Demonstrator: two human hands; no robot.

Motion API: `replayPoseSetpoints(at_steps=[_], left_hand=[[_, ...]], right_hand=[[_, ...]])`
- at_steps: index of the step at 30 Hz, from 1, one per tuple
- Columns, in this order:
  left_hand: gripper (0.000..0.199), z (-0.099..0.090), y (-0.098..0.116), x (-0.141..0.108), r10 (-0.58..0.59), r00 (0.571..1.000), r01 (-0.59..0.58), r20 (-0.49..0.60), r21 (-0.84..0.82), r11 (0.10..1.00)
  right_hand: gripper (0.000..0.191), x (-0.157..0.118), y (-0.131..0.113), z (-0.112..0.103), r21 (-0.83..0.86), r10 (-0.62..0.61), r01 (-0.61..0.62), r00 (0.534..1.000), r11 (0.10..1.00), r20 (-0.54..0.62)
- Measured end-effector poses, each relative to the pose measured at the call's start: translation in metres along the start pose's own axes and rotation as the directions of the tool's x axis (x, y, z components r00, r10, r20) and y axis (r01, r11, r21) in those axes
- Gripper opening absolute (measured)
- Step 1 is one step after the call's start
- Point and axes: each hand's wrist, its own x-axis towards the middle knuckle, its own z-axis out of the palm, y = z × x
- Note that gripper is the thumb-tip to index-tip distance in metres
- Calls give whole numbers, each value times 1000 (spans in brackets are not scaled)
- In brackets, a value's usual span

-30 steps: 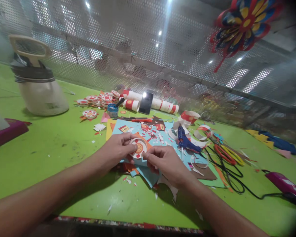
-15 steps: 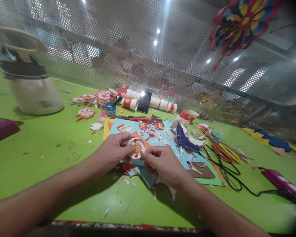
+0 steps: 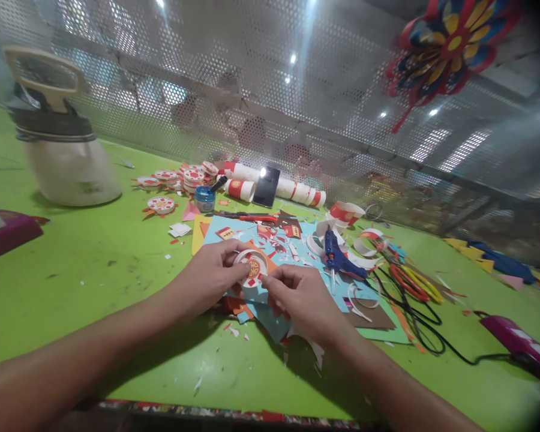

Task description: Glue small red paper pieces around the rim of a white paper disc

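Left hand (image 3: 216, 268): fingers are clamping on the white-rimmed disc (image 3: 254, 267).
Right hand (image 3: 299, 294): thumb and forefinger are meeting at its right rim; whether they are gripping anything, I cannot tell.
Disc: hanging over the blue paper (image 3: 243, 230), left of the glue gun (image 3: 339, 259).
Change: hands barely shifting since a second ago; rim work is apparently continuing.

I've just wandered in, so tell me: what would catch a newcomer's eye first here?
Probably the red, blue and yellow flower decoration at the upper right. Next, perhaps, the small round white-rimmed piece near the middle, in the left grip with the right grip at its edge. A big pale container stands at the left.
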Motion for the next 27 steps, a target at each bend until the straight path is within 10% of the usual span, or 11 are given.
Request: replayPoseSetpoints(at_steps=[27], left_hand=[[34, 2, -12, 4, -50, 999, 48, -14, -105, 993]], right_hand=[[23, 0, -2, 7, -159, -108, 93, 991, 983, -85]])
